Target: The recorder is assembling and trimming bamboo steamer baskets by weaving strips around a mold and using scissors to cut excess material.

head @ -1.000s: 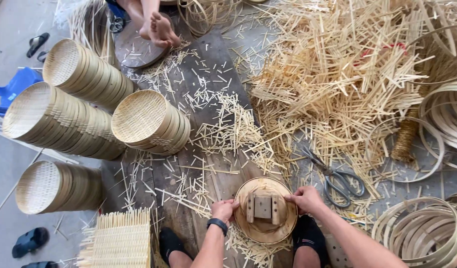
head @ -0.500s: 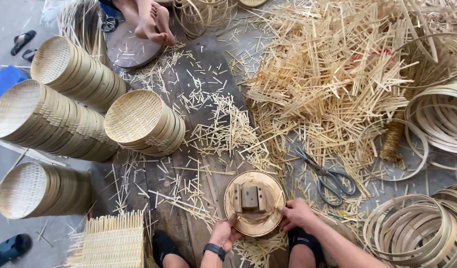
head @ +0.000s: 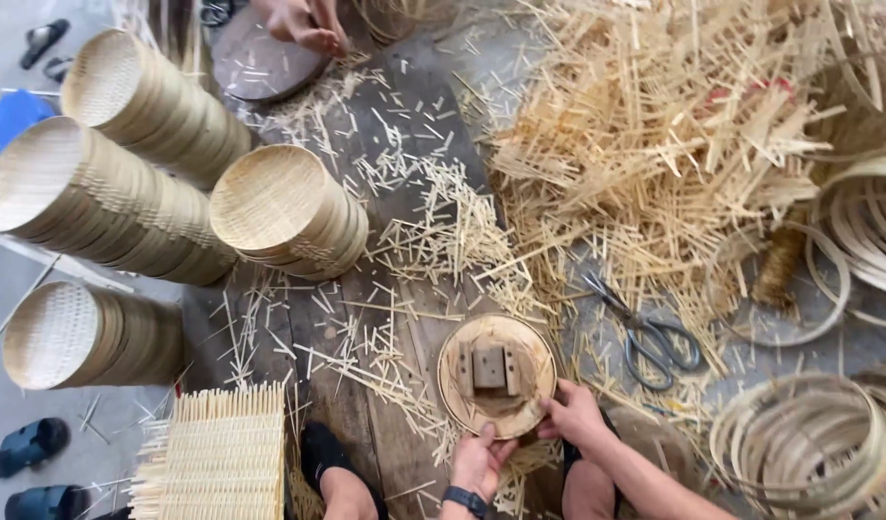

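I see the left hand (head: 479, 462) fingers-up, gripping the near rim of the round wooden disc (head: 497, 376). The right hand (head: 573, 416) clasps its right edge, fingers curled closed. The disc lies flat on the plank floor (head: 404, 193), left of the scissors (head: 645, 332), with no long axis. Pale, bamboo-rimmed, small wooden blocks (head: 488, 367) at centre.

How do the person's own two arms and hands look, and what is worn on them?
Both forearms are bare, with no sleeves or gloves in view. The left hand has a dark band with a flat face on its wrist. The right hand shows nothing worn.
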